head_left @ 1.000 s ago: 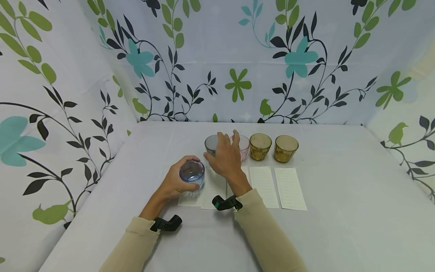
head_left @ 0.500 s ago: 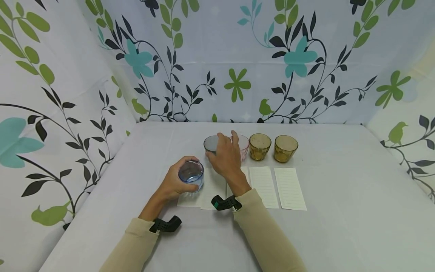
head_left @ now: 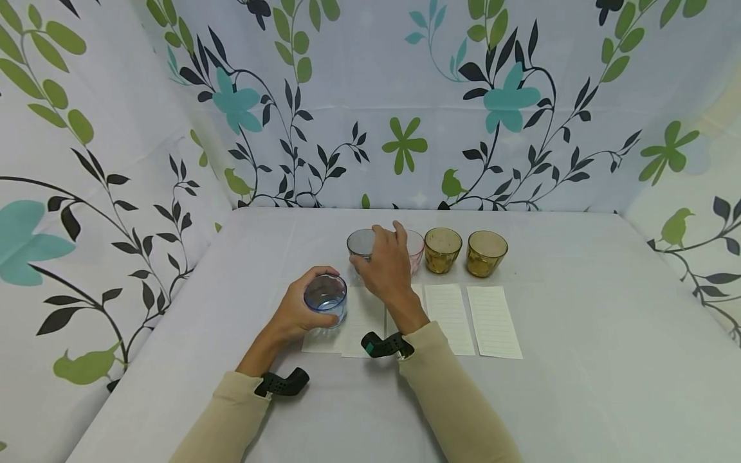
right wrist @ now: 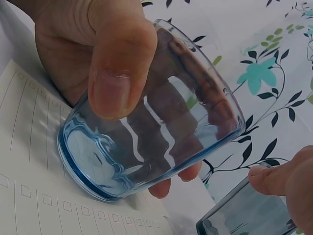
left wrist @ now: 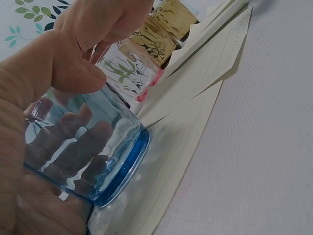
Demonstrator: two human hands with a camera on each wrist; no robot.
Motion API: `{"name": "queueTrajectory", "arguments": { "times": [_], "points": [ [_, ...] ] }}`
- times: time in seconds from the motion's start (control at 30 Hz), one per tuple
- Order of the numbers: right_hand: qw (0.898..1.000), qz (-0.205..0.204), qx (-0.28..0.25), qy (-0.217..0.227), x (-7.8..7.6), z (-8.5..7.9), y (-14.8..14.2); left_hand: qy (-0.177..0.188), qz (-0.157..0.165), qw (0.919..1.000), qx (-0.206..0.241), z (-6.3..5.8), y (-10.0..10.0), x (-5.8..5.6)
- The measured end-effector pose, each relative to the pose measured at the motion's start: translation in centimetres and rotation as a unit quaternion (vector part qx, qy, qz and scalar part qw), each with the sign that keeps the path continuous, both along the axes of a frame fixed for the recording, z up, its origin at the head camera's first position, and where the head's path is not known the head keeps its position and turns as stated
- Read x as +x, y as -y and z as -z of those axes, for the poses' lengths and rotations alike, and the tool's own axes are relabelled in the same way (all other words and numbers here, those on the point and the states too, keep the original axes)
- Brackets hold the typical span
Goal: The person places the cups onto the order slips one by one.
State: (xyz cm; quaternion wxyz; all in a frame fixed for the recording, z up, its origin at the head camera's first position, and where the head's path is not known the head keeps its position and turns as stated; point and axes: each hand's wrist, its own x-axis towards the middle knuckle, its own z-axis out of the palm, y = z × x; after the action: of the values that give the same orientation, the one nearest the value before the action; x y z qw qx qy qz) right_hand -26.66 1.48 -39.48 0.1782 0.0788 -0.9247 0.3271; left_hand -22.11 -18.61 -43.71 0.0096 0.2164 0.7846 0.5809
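Small delta vs half a second earlier: grey glass [head_left: 360,240] showed a bit more rim beside the right grip [head_left: 386,263]. That grip had it pinched, thumb on the near side, at the row's left end. Left grip [head_left: 296,307] stayed wrapped round the blue glass [head_left: 327,294], over the leftmost paper strips [head_left: 449,318]; base contact unclear. Pink glass [head_left: 415,251] and amber glasses [head_left: 443,252] hadn't moved on the worktop [head_left: 579,321].

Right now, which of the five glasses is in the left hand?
The blue glass, gripped by the left hand. It alone is forward of the row formed by the grey glass, pink glass and two amber glasses.
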Motion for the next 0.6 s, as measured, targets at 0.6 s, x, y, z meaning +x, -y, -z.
{"name": "queueTrajectory", "arguments": {
  "times": [0.6],
  "points": [
    [0.994,-0.003,-0.112,0.019,-0.09,-0.71,-0.49,-0.009,-0.002,0.9999,-0.005,-0.11,-0.06,0.09]
  ]
}}
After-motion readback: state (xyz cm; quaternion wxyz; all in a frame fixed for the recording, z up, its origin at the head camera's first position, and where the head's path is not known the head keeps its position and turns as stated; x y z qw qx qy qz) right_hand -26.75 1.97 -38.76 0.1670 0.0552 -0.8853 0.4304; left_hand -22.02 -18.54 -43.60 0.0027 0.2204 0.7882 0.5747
